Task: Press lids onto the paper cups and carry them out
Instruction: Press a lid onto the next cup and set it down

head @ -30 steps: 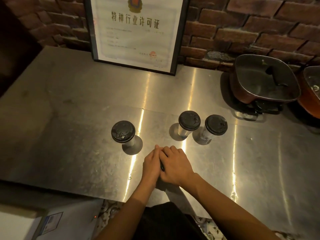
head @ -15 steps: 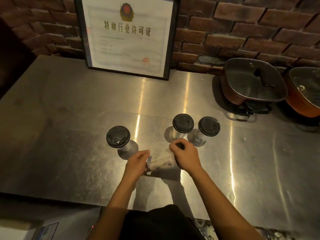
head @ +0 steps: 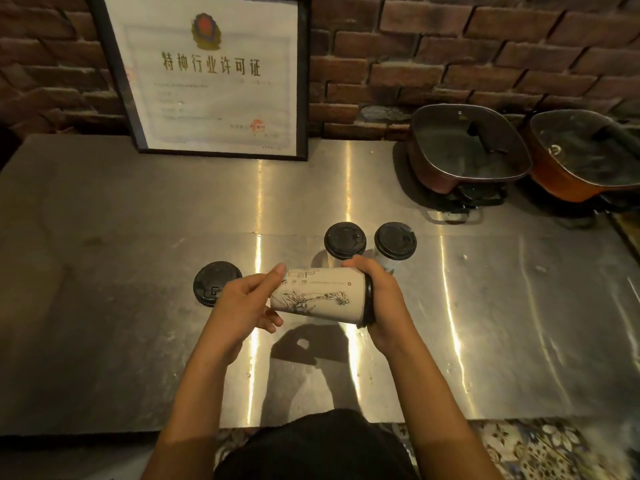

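A white paper cup [head: 322,295] with a line drawing lies sideways in the air above the steel counter [head: 104,306], its black lid pointing right. My left hand [head: 244,304] holds the cup's base end and my right hand [head: 382,299] wraps over the lid end. Three other lidded cups stand on the counter: one at the left [head: 214,287], partly behind my left hand, and two side by side just beyond the held cup, a middle one [head: 345,240] and a right one [head: 394,241].
A framed certificate [head: 211,74] leans on the brick wall at the back. Two square lidded pots, a dark one [head: 467,147] and an orange one [head: 585,157], sit at the back right. The counter's front edge is near my body, with patterned floor tiles below.
My hands were pressed together low on the counter; they have since parted and lifted a cup, turning it sideways, with one hand on each end.
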The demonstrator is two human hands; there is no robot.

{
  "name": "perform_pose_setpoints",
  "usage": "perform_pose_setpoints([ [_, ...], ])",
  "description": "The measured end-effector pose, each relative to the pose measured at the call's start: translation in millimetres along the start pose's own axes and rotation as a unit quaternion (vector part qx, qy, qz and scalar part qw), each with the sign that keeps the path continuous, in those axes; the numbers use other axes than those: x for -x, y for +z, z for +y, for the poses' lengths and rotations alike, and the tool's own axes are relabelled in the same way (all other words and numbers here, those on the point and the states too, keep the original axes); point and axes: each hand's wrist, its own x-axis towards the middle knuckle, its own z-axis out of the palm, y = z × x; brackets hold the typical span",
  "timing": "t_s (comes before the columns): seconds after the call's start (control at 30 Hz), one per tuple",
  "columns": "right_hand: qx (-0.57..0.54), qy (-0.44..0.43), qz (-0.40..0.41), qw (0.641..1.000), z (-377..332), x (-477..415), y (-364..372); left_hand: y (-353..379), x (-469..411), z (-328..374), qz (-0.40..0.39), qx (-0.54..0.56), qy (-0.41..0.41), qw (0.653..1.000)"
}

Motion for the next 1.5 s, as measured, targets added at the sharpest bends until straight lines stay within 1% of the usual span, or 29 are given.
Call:
perform_pose_setpoints([
  [0.17,-0.006,-0.037,0.018,0.999,-4,3,-1,0,10,8,-0.015,-0.006,0.041,0.999],
  [0.33,0.0,-0.032,0.03,0.999,-3,7,-1,-6,13,9,-0.037,-0.041,0.088,0.995],
  [0.4,0.001,-0.046,0.031,0.998,-5,10,2,-5,13,10,-0.031,-0.031,0.08,0.996],
  [0.5,0.025,-0.095,0.027,0.995,-9,15,9,-4,10,14,-0.01,-0.018,0.055,0.998],
  [0.57,0.038,-0.107,0.024,0.993,-10,17,12,-6,10,15,-0.02,-0.011,0.062,0.998],
  [0.7,0.028,-0.096,0.029,0.995,-12,17,12,-11,10,17,-0.026,-0.024,0.093,0.995],
  [0.8,0.03,-0.102,0.031,0.994,-10,17,13,-10,9,18,-0.017,-0.031,0.076,0.996],
  [0.87,0.036,-0.112,0.027,0.993,-10,18,14,-9,9,18,-0.032,-0.018,0.075,0.997],
  [1.0,0.03,-0.108,0.029,0.993,-12,20,10,-10,12,18,-0.063,-0.025,0.115,0.991],
  [1.1,0.035,-0.111,0.029,0.993,-15,22,9,-7,12,22,-0.044,-0.049,0.106,0.992],
  [1.17,0.039,-0.12,0.024,0.992,-16,25,8,-5,11,21,-0.046,-0.039,0.105,0.993],
  [1.27,0.035,-0.122,0.025,0.992,-17,28,6,-4,13,19,-0.069,-0.019,0.12,0.99],
  [1.4,0.025,-0.116,0.032,0.992,-16,30,5,-1,15,19,-0.04,-0.023,0.106,0.993],
  [1.5,0.031,-0.124,0.034,0.991,-14,32,5,1,17,17,-0.044,-0.005,0.101,0.994],
])
